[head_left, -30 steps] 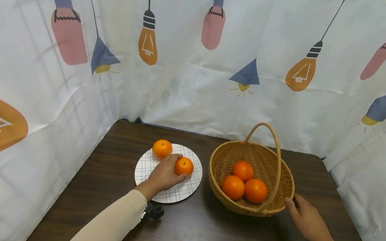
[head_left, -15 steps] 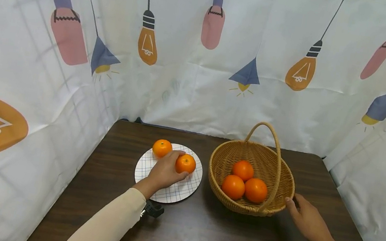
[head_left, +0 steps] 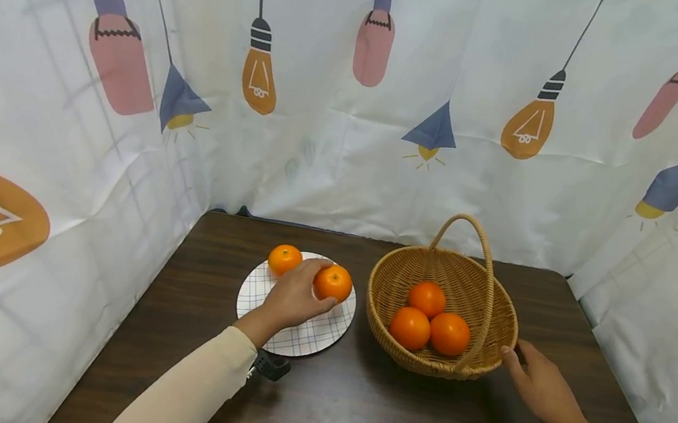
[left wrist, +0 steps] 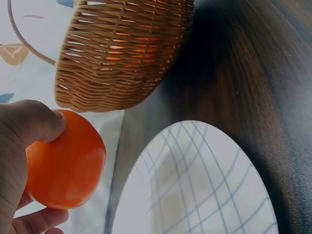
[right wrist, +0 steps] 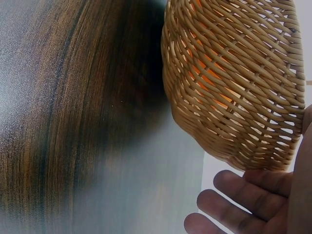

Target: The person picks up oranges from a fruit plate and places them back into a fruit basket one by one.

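My left hand (head_left: 296,297) holds an orange (head_left: 333,283) between thumb and fingers, above the right part of a white plate (head_left: 308,341) with blue grid lines. The left wrist view shows the held orange (left wrist: 68,163) apart from the plate (left wrist: 195,190). A second orange (head_left: 284,260) lies at the plate's far left edge. At the right stands a wicker basket (head_left: 379,318) with a tall handle and three oranges (head_left: 410,328) inside. My right hand (head_left: 545,388) pinches the basket's right rim, thumb on top; in the right wrist view its other fingers (right wrist: 229,212) extend below the wicker wall.
Everything stands on a dark brown wooden table (head_left: 348,422). A white curtain (head_left: 332,167) printed with lamps and bulbs surrounds it at the back and sides. The basket's arched handle (head_left: 488,283) rises over its right half.
My left hand has raised the orange off the plate and shifted it slightly to the right and away from me. The right hand and basket have stayed in place.
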Available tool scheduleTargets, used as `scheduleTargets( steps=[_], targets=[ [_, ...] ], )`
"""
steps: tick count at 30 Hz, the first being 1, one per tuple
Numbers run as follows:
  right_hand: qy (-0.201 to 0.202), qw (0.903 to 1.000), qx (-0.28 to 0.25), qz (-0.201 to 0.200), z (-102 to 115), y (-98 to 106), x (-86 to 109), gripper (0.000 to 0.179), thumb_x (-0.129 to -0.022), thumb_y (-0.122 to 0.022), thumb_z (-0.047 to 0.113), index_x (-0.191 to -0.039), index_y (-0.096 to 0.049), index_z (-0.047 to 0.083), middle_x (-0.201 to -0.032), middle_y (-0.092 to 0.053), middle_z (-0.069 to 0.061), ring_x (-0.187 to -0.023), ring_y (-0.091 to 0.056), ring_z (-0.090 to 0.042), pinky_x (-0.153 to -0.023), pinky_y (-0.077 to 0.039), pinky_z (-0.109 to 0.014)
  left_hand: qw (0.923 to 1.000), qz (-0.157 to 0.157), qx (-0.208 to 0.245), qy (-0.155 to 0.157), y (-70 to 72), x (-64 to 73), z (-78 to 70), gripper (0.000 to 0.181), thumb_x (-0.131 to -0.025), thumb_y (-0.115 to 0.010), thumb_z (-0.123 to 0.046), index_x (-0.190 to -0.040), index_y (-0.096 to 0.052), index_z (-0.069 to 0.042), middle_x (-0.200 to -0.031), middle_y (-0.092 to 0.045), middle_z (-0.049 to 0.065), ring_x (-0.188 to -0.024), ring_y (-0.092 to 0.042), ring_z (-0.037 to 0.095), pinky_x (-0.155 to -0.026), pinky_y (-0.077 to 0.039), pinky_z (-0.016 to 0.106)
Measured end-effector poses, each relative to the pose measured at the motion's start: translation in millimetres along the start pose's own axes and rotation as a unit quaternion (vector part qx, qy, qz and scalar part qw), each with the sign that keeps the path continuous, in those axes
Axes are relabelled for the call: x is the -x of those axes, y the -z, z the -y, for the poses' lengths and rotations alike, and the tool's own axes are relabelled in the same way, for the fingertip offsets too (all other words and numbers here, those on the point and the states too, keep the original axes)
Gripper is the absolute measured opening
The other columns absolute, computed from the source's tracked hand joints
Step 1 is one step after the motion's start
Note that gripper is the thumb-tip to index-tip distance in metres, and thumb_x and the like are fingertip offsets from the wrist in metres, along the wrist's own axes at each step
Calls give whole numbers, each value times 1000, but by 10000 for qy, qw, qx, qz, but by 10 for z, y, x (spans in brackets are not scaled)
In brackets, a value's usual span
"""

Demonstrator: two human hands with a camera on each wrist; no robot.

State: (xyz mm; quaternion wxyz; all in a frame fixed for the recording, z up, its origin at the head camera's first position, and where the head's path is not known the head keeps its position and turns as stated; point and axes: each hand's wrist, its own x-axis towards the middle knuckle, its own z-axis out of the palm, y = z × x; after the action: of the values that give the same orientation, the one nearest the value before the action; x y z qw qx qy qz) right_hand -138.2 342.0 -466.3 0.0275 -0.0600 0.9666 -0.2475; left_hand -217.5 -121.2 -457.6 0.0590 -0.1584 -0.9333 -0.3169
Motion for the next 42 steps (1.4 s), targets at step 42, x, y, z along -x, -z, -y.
scheduleTargets(
  steps=[42],
  targets=[
    [-70, 10000, 33, 58, 41, 14, 5, 70, -110, -36, 47, -145, -41, -13, -138, -50, -39, -119, -55, -56, -87, -48, -67, 9985, -268, 347, -336, 186, -176, -445, 73, -85, -81, -42, -148, -52, -16, -147, -54, 4, -124, -58, 25, -101, -48, 44]
  ],
)
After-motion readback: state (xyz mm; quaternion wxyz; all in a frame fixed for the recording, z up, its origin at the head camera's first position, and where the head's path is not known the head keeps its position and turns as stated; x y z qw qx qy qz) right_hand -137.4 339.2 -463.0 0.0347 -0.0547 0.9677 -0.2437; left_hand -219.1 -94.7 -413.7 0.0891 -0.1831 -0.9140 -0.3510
